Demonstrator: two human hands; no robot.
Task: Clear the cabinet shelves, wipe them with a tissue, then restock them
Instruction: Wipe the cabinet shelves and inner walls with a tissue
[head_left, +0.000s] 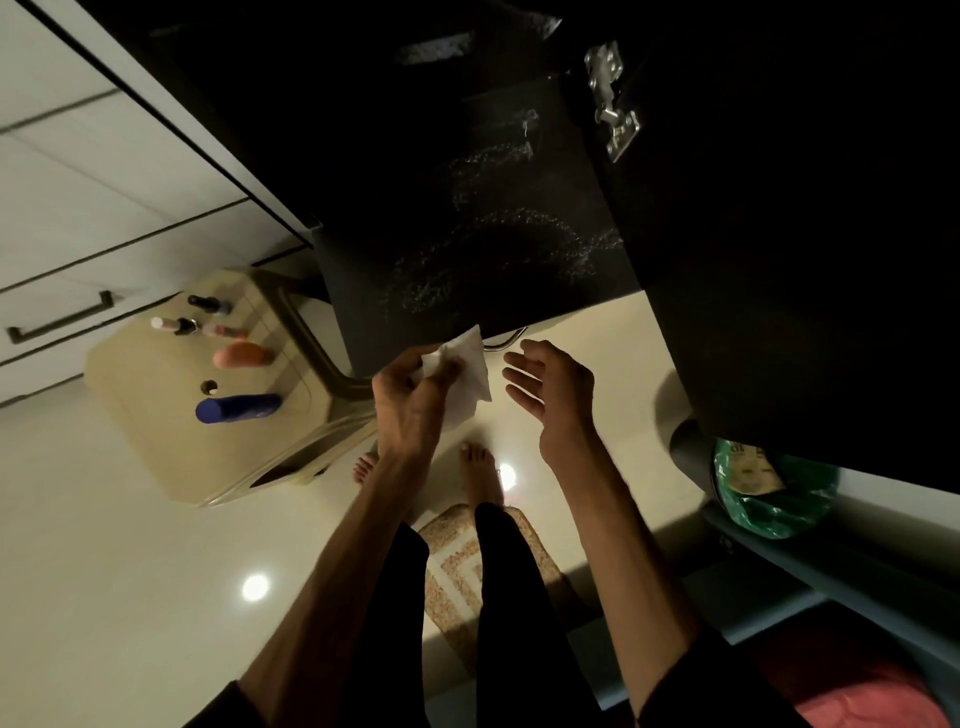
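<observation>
A dark cabinet shelf (493, 249) fills the upper middle, bare, with pale dusty smears across its surface. My left hand (410, 400) pinches a white tissue (467, 374) just below the shelf's front edge. My right hand (556, 395) hovers beside it, fingers relaxed and spread, holding nothing. Several bottles stand or lie on a beige plastic stool (156, 426) to the left: a blue bottle (239, 408), an orange one (244, 356) and small dark-capped ones (182, 325).
The cabinet's open door with a metal hinge (613, 98) rises at the right. White drawers with a dark handle (57, 322) stand at the left. A green bag (774, 493) sits at lower right. My bare feet stand by a patterned mat (457, 566).
</observation>
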